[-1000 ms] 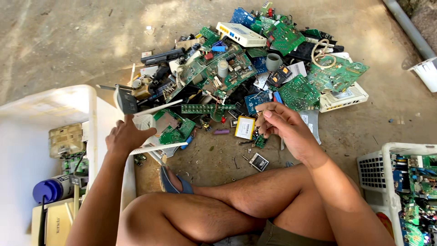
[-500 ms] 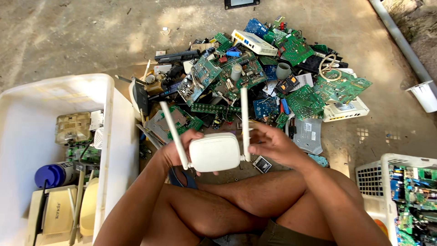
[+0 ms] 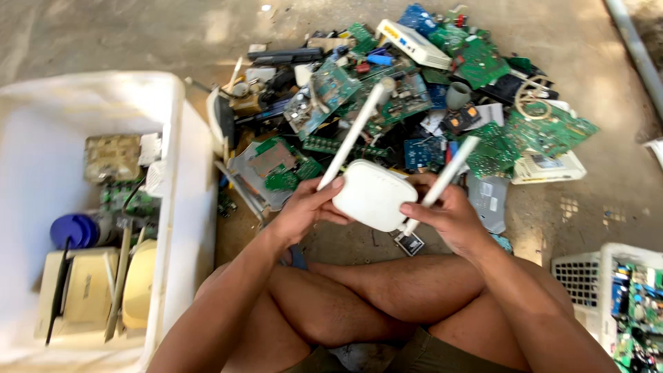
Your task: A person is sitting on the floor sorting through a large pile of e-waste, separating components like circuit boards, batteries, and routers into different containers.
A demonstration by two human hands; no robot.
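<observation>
You sat cross-legged on the concrete floor (image 3: 103, 34), both hands raised over your knees. Your left hand (image 3: 304, 211) was curled round the left edge of a white router (image 3: 373, 195), fingers closed against its casing, thumb on top. Your right hand (image 3: 452, 217) gripped the right edge the same way, closed on it beside the base of the right antenna (image 3: 452, 173). The left antenna (image 3: 356, 131) stood tilted up and away from you. The router was held clear of the floor, between you and the scrap heap.

Far side, just beyond the router: a heap of green circuit boards (image 3: 476, 62), mixed with cables and casings; a flat white box (image 3: 414, 43) lay at the heap's far edge. Left: a large white tub (image 3: 186, 207) holding beige casings, a blue round part (image 3: 76, 230) and small boards. Near right: a white slotted basket (image 3: 580, 280) with more green boards. A small dark square chip (image 3: 412, 243) lay on the floor just below your right hand.
</observation>
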